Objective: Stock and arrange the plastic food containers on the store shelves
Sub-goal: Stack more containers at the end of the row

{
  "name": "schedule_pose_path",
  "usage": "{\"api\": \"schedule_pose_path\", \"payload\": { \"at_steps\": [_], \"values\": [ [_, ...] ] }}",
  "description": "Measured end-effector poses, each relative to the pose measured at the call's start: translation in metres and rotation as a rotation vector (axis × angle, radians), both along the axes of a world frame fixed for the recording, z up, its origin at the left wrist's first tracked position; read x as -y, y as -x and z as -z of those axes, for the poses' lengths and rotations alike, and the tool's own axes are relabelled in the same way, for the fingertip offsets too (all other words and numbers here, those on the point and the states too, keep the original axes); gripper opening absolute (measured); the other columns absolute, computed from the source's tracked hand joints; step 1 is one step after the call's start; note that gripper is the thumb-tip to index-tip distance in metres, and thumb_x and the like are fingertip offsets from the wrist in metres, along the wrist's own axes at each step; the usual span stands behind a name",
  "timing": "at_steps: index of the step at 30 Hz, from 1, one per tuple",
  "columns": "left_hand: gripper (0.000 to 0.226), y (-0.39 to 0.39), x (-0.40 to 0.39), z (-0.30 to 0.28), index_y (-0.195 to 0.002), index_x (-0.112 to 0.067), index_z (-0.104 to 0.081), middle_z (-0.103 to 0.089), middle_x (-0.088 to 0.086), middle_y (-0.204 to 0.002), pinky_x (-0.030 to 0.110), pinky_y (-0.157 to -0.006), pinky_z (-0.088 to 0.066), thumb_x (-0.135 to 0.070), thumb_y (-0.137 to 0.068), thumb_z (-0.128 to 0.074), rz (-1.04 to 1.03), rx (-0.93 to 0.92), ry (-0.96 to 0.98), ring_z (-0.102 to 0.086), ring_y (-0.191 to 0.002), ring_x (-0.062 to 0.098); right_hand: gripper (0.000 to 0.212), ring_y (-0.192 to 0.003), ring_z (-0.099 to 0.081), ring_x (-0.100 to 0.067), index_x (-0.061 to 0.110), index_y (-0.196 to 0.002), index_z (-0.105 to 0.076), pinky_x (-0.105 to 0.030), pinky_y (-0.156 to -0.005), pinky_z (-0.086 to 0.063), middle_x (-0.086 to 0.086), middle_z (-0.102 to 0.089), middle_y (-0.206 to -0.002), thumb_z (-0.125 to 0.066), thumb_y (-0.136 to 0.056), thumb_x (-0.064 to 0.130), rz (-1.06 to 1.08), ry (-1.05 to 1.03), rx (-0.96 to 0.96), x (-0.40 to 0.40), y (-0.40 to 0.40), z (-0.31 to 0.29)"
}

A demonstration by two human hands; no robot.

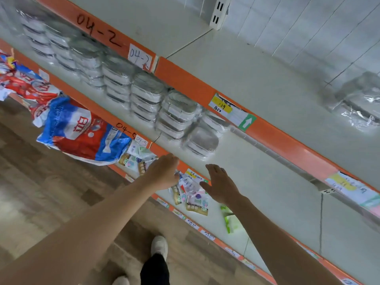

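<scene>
Reaching toward the middle shelf [257, 182] at the centre of the frame, both bare arms stretch up from the bottom edge. The wrapped food containers [144, 95] stand in stacks along that shelf, running from the upper left down to the middle of the picture; the nearest stack [202, 141] lies just above and between the two hands, apart from both. The left hand [164, 171] hangs at the orange front edge [185, 83] of the shelf below, its fingers bent downward and out of sight, so whether they touch or hold anything cannot be told. The right hand [220, 183] hovers over the shelf with fingers straight and spread, holding nothing, just short of the nearest stack. Another wrapped pack [357, 99] lies alone on the upper shelf at the right edge of the frame. Red and blue bags [82, 132] hang out at the left, and small packets [193, 198] lie on the lower shelf under the hands. Shoes [159, 245] show on the wooden floor [41, 182] at the bottom.
</scene>
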State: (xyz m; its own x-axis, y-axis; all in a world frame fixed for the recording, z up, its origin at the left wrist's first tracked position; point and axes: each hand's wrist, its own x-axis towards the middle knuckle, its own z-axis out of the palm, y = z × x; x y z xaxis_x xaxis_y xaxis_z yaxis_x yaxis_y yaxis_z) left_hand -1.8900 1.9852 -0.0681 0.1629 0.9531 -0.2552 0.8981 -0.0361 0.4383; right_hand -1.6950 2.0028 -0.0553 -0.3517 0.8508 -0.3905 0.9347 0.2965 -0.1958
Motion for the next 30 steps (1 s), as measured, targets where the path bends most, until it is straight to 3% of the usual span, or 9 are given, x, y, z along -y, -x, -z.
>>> {"api": "schedule_pose_path", "payload": {
  "at_steps": [7, 13, 20, 25, 30],
  "values": [
    [0.036, -0.017, -0.051, 0.037, -0.123, -0.004, -0.046, -0.046, 0.011, -0.121, 0.035, -0.088, -0.044, -0.021, -0.091, -0.05, -0.11, 0.009, -0.09, -0.047, -0.112, 0.026, 0.069, -0.141, -0.016, -0.021, 0.007, -0.149, -0.015, -0.032, -0.113, -0.021, -0.006, -0.016, -0.155, -0.048, -0.096, 0.035, 0.014, -0.098, -0.023, -0.06, -0.001, 0.04],
    [0.042, -0.033, -0.085, 0.065, -0.127, -0.004, -0.039, -0.039, 0.013, -0.132, 0.037, -0.09, -0.044, -0.027, -0.094, -0.049, -0.185, 0.069, -0.109, -0.044, -0.117, 0.028, 0.069, -0.143, -0.011, -0.02, 0.009, -0.149, -0.015, -0.033, -0.114, -0.018, -0.005, -0.01, -0.157, -0.049, -0.095, 0.035, -0.003, -0.182, -0.009, -0.1, 0.008, 0.061],
    [0.039, -0.037, -0.104, 0.084, -0.126, -0.002, -0.04, -0.043, 0.013, -0.125, 0.034, -0.088, -0.042, -0.02, -0.092, -0.052, -0.288, 0.196, -0.126, -0.045, -0.114, 0.027, 0.076, -0.145, -0.006, -0.022, 0.015, -0.15, -0.016, -0.038, -0.113, -0.018, -0.005, -0.001, -0.159, -0.054, -0.091, 0.044, 0.015, -0.184, 0.073, -0.138, 0.015, 0.079],
    [0.046, -0.031, -0.106, 0.088, -0.134, -0.004, -0.035, -0.043, 0.012, -0.128, 0.036, -0.093, -0.044, -0.016, -0.092, -0.051, -0.235, 0.254, -0.112, -0.045, -0.115, 0.027, 0.067, -0.144, -0.012, -0.022, 0.013, -0.147, -0.025, -0.037, -0.113, -0.022, -0.005, -0.01, -0.158, -0.057, -0.092, 0.035, 0.035, -0.179, 0.059, -0.14, 0.02, 0.085],
    [0.051, -0.027, -0.093, 0.087, -0.137, -0.005, -0.032, -0.046, 0.012, -0.124, 0.035, -0.087, -0.046, -0.013, -0.09, -0.051, -0.209, 0.289, -0.071, -0.049, -0.108, 0.027, 0.061, -0.143, -0.017, -0.023, 0.012, -0.143, -0.031, -0.035, -0.111, -0.026, -0.007, -0.015, -0.157, -0.058, -0.092, 0.029, 0.012, -0.208, 0.07, -0.121, 0.021, 0.082]
  ]
}}
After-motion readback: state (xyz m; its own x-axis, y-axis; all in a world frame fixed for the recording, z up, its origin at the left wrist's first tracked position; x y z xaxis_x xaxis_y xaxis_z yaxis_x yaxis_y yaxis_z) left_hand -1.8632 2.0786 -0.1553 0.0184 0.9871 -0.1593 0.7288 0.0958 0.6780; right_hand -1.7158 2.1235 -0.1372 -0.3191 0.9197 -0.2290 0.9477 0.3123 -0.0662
